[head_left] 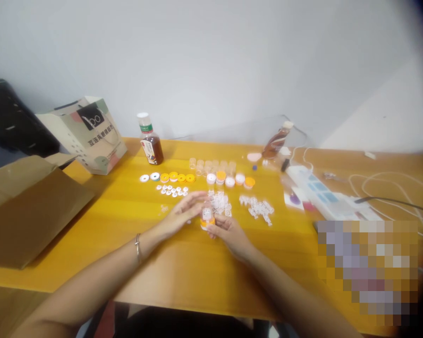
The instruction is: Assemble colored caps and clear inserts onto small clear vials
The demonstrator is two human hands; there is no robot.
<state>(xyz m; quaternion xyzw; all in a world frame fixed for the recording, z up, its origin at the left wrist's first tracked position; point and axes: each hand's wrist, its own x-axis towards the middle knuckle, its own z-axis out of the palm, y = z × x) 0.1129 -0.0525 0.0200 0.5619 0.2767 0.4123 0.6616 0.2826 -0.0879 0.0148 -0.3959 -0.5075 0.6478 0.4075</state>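
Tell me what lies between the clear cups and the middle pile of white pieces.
In the head view, a row of white and orange round pieces lies between the clear cups and that pile.

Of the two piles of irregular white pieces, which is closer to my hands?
The left pile, just beyond your right hand and the container it holds; the other pile lies farther right.

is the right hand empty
No, the right hand holds a small round container with an orange band, its fingers around the lower part.
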